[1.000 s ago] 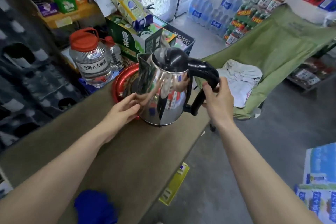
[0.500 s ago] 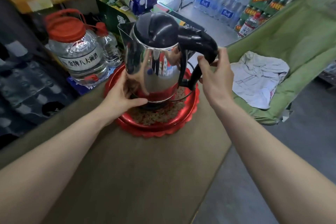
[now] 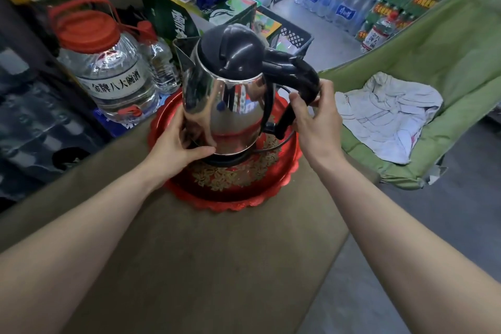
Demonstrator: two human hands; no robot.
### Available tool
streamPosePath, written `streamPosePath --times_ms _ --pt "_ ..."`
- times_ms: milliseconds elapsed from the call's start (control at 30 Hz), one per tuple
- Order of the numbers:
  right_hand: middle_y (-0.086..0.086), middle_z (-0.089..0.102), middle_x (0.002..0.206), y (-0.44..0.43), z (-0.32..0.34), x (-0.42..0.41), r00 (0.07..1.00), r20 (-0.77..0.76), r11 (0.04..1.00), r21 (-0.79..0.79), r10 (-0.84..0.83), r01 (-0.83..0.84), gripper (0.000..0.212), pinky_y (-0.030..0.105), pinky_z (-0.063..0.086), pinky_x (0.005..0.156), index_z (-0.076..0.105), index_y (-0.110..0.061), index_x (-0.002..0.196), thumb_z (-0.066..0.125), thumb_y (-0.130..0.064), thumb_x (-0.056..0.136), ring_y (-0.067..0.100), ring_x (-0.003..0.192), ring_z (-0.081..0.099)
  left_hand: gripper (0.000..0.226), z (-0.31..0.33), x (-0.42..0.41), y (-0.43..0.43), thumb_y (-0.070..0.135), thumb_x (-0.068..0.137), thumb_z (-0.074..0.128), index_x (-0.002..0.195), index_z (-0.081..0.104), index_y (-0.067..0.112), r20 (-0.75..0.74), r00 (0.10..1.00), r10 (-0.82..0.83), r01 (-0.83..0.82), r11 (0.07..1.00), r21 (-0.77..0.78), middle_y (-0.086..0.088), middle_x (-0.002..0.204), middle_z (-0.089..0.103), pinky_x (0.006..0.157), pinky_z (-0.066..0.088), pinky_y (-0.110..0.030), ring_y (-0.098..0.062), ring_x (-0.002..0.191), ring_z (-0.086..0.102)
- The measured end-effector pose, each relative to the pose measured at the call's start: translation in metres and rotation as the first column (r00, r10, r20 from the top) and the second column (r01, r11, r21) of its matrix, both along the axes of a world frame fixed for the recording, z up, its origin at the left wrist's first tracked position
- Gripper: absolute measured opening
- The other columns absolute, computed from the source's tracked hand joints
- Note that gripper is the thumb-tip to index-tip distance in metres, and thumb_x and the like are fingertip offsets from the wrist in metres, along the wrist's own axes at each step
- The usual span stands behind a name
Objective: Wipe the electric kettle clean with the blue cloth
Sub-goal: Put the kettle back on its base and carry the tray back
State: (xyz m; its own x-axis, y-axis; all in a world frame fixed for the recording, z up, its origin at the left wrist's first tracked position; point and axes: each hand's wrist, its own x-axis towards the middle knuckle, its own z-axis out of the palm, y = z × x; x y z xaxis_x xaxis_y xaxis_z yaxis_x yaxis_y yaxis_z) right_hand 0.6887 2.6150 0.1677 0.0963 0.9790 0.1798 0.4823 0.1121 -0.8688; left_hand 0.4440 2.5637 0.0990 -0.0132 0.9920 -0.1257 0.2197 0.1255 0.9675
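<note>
Electric kettle (image 3: 230, 106), shiny steel with a black lid, stands upright over its black base (image 3: 230, 163) in the middle of the red tray (image 3: 235, 198). I cannot tell whether it is seated on the base or just above it. Your left hand (image 3: 173, 144) cups the lower left side of the body, with the thumb laid along the bottom edge and the fingers wrapped out of sight behind. Your right hand (image 3: 317, 122) grips the black handle (image 3: 295, 70), fingers curled round it. The tray sits on the brown table (image 3: 203, 266), just beside a clear jug (image 3: 113, 76) with a red lid. A white cloth (image 3: 387, 116) lies on the green chair (image 3: 447, 49) to your right.
</note>
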Motion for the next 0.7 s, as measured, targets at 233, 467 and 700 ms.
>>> streamPosePath --times_ms 233,467,700 --pt "0.001 0.063 0.095 -0.001 -0.003 0.001 0.991 0.132 0.999 0.045 0.021 -0.027 0.020 0.034 0.045 0.073 0.046 -0.022 0.110 0.057 -0.032 0.097 0.014 0.083 0.061 0.110 -0.007 0.001 0.002 0.011 0.072 0.084 0.154 0.015 0.034 -0.017 1.000 0.000 0.000 1.000 0.011 0.015 0.152 0.038 0.118 0.028 -0.032 -0.002 0.138 0.036" --pt "0.004 0.060 0.096 -0.020 -0.006 0.000 0.975 0.218 0.990 0.119 0.046 -0.073 0.021 0.033 0.038 0.067 0.034 -0.026 0.102 0.055 -0.024 0.098 0.025 0.085 0.059 0.114 -0.012 0.000 0.003 0.000 0.070 0.082 0.155 0.012 0.030 -0.006 1.000 0.008 -0.008 1.000 -0.006 0.010 0.151 0.039 0.102 0.035 -0.007 -0.001 0.136 0.038" --pt "0.006 0.059 0.098 -0.028 -0.008 0.001 0.971 0.226 0.992 0.083 0.076 -0.097 0.019 0.037 0.045 0.072 0.044 -0.016 0.107 0.058 -0.024 0.097 0.028 0.089 0.060 0.108 -0.012 0.001 -0.004 -0.008 0.070 0.079 0.154 0.018 0.021 0.014 1.000 0.008 -0.008 0.999 -0.046 0.016 0.136 0.046 0.091 0.037 0.000 0.025 0.109 0.047"
